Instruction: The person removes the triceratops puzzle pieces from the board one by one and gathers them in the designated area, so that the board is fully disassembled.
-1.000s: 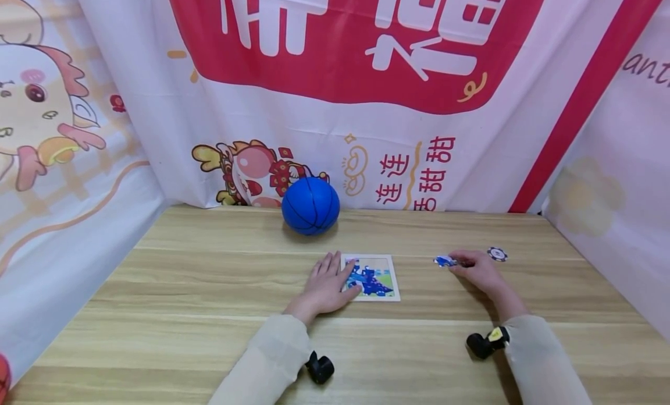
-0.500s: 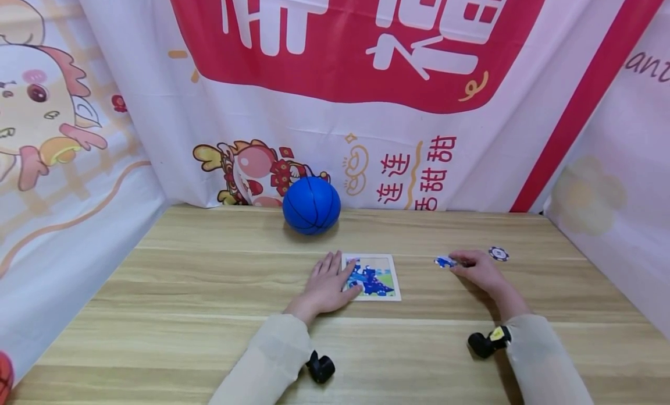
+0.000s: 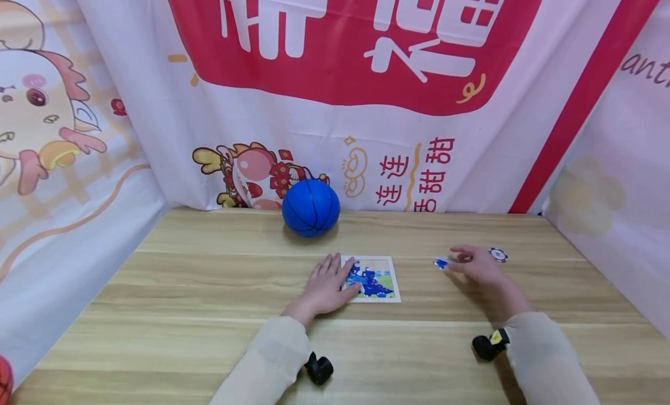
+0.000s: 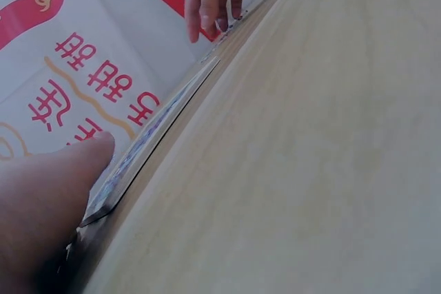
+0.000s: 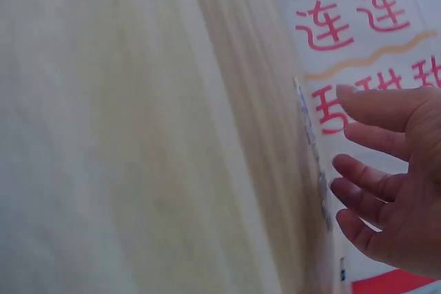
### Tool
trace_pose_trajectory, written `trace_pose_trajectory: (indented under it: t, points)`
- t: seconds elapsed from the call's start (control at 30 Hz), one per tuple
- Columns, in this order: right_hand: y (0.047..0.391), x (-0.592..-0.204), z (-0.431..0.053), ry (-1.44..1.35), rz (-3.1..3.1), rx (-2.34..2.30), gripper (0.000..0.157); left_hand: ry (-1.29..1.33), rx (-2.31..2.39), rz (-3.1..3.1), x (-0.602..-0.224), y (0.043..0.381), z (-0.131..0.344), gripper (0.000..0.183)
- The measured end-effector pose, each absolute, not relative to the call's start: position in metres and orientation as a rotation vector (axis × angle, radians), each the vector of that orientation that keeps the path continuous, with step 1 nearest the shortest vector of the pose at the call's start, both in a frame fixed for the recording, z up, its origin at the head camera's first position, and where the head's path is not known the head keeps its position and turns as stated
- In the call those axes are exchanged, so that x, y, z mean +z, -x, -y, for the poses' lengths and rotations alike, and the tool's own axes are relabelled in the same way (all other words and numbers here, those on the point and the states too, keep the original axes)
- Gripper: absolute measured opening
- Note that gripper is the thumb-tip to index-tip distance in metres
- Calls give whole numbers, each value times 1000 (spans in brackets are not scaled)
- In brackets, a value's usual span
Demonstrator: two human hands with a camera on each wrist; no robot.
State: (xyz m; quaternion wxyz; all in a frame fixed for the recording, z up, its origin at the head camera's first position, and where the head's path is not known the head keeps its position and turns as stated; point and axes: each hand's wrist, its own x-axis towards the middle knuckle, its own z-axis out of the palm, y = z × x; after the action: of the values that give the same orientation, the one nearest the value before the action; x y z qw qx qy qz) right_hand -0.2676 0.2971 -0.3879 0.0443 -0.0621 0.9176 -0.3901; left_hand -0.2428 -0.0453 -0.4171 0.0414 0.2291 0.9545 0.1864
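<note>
My left hand point(image 3: 321, 286) rests flat over the left edge of a square, white-framed jigsaw puzzle point(image 3: 373, 301) with a blue dinosaur picture. Its thumb point(image 4: 58, 173) reaches over the puzzle's near side in the left wrist view. To the right of the puzzle, a small blue-and-white jigsaw piece point(image 3: 441, 263) lies on the table. My right hand point(image 3: 477, 266) hovers right beside that piece, fingertips close to its right end. In the right wrist view, the right hand point(image 5: 413, 177) has its thumb and fingers spread apart, with nothing between them.
A blue ball point(image 3: 311, 208) with black seams stands at the back of the wooden table point(image 3: 199, 277). Behind the right hand lies a round black-and-white chip point(image 3: 498, 254). Part of a red ball point(image 3: 4, 379) shows at the lower left. Printed cloth point(image 3: 335, 125) walls the table.
The right hand's fingers have come off the jigsaw piece and lifted slightly, leaving it on the table. The left hand stays in place on the puzzle.
</note>
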Motion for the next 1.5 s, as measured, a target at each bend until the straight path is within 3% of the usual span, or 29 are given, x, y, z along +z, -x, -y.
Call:
trace_pose_trajectory:
  t: [0.33,0.73,1.17,1.5]
  points:
    - [263,-370,-217,180,-2800,-1236,45,-595,630,-2973,-413,245,56,67]
    - [267,-392,-149,322,-2715,-1368,29,-604,526,-2982,-415,246,58,67]
    - [267,-416,-122,525,-2934,-1292,13,-611,515,-2981,-415,245,57,66]
    - [267,-413,-114,377,-2946,-1197,10,-616,496,-2984,-415,245,57,65]
